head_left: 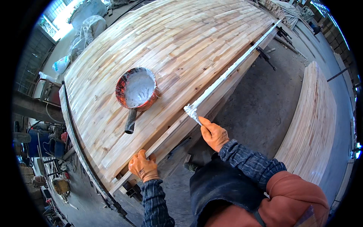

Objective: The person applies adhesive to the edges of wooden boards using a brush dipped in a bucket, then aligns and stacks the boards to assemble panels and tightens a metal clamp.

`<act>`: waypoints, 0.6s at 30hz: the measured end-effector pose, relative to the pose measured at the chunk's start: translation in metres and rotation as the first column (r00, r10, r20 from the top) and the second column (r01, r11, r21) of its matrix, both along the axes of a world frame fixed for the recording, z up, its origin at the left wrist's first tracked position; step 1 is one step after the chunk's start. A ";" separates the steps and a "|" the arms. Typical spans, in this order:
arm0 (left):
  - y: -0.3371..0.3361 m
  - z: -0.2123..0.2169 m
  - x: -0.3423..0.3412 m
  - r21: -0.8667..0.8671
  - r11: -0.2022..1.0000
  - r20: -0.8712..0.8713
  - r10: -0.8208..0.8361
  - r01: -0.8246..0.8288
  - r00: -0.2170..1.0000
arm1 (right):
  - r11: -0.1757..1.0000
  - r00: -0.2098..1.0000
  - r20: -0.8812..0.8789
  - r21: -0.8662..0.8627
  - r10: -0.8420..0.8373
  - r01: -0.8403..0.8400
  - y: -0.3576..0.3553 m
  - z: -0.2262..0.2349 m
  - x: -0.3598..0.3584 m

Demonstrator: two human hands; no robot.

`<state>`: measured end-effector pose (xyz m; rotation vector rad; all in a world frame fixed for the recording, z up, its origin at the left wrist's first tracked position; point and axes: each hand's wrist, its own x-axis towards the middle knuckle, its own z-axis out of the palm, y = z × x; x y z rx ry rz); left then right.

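My left hand (143,166), in an orange glove, is curled round a long wooden strip (166,137) at the near edge of a large panel of joined boards (181,49). In an orange glove too, my right hand (214,134) grips a glue spreader (192,112) whose end is coated in thick white paste; its exact shape is hidden by the paste. That end touches the strip's upper edge. From there a line of white glue (234,68) runs to the strip's far end. An orange-red pot (120,94) with a dark handle stands on the panel, holding white glue.
A dark metal bar (77,140) runs along the panel's left end. Metal clamps (266,58) stick out at the far right. A stack of wooden panels (314,125) lies on the right. Plastic-wrapped bundles (85,34) and cluttered tools (49,142) are at the left.
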<state>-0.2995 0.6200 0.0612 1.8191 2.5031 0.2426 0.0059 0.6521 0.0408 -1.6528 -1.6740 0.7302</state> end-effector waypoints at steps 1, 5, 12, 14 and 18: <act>0.000 0.000 0.000 0.001 1.000 0.004 0.007 -0.007 1.000 | 1.000 1.000 0.020 -0.027 0.005 -0.004 -0.005 -0.001 -0.009; -0.001 0.001 0.000 -0.007 1.000 -0.009 0.004 -0.004 1.000 | 0.998 0.999 0.009 -0.049 0.036 -0.036 -0.024 0.000 -0.043; -0.003 0.005 -0.007 0.000 0.999 0.058 -0.038 0.038 0.998 | 0.989 0.997 0.001 0.121 0.080 -0.079 -0.034 0.010 -0.066; -0.004 0.006 -0.008 -0.001 0.999 0.092 -0.043 0.043 0.995 | 0.994 0.988 0.114 0.034 0.100 -0.104 -0.029 0.010 -0.056; -0.003 0.005 -0.008 -0.009 0.999 0.093 -0.035 0.036 0.995 | 0.995 0.957 0.275 -0.065 0.092 -0.077 -0.010 0.006 -0.009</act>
